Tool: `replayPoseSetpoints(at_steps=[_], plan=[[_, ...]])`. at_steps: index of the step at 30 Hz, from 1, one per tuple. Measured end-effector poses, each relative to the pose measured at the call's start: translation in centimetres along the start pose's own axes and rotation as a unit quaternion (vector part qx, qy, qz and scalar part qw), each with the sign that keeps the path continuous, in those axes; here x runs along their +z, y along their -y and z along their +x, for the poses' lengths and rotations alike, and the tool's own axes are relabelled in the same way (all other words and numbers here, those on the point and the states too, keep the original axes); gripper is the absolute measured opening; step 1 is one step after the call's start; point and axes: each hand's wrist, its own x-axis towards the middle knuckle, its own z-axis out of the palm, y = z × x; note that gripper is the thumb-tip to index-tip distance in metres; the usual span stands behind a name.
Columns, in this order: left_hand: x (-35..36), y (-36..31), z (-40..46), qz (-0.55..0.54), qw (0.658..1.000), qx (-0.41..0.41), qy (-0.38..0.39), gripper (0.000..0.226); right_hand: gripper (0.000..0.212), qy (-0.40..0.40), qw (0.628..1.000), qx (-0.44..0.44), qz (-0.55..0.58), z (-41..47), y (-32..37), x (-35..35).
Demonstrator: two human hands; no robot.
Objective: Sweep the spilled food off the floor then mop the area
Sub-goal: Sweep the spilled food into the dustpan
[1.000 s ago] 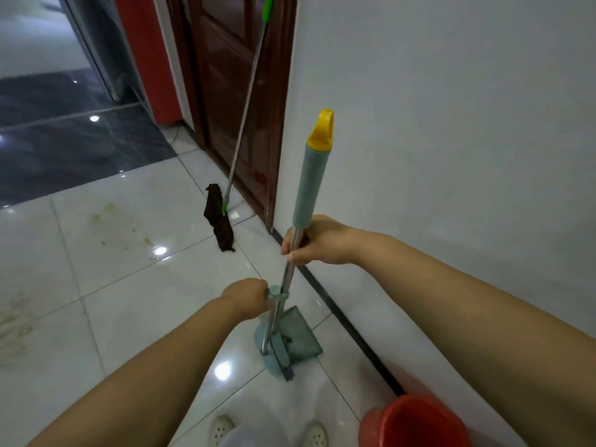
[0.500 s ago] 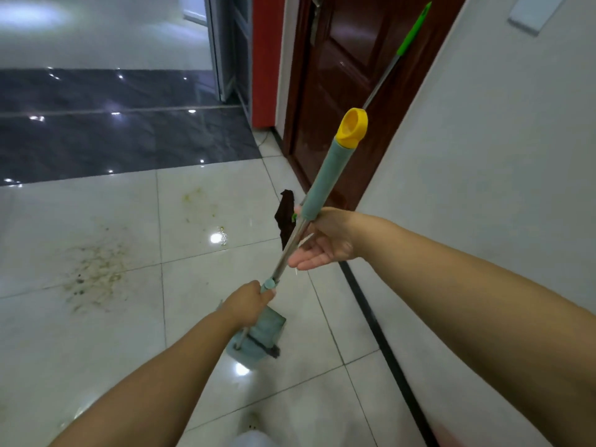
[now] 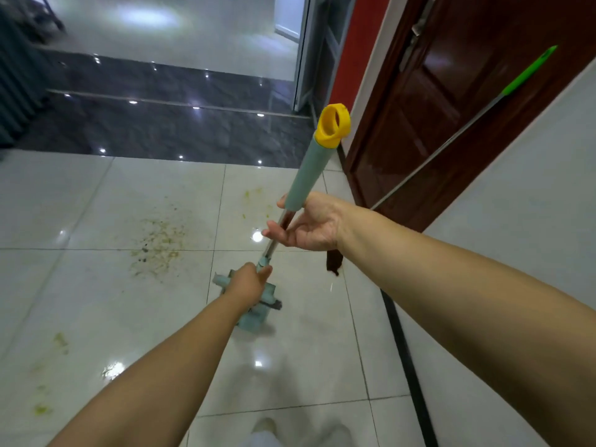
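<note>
Teal metal-shafted dustpan pole with yellow cap (image 3: 303, 182) tilted near green-brown food spill (image 3: 159, 243); left hand (image 3: 248, 283) fingers clamped low on shaft, right hand (image 3: 309, 225) fingers loose, apart, cradling shaft below teal sleeve.

One head-worn camera looks forward and down, near the outstretched arms, edges perhaps slightly blurred.

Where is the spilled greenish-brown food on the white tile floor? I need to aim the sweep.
In the head view, the main spilled greenish-brown food patch lies left of the teal broom head, across a tile joint.
</note>
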Motion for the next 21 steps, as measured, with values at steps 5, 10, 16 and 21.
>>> replayPoseSetpoints(at_steps=[5, 10, 16, 21], plan=[[-2.5, 0.3, 1.4, -0.101, 0.994, -0.02, -0.041, 0.025, 0.035, 0.03, 0.999, 0.012, -0.025, 1.0, 1.0, 2.3], [-5.0, 0.4, 2.6, -0.109, 0.986, -0.023, -0.123, 0.029, 0.037, 0.07, 0.996, 0.021, -0.054, 2.7, 2.6, 4.1], [-7.6, -0.2, 4.8, -0.062, 0.972, -0.06, -0.221, 0.015, 0.025, 0.134, 0.987, 0.027, -0.089, 5.3, 5.8, 5.9], [-9.0, -1.9, 7.9, -0.128, 0.946, -0.1, -0.282, 0.024, 0.029, 0.175, 0.976, 0.041, -0.123, 7.6, 9.7, 6.3]])
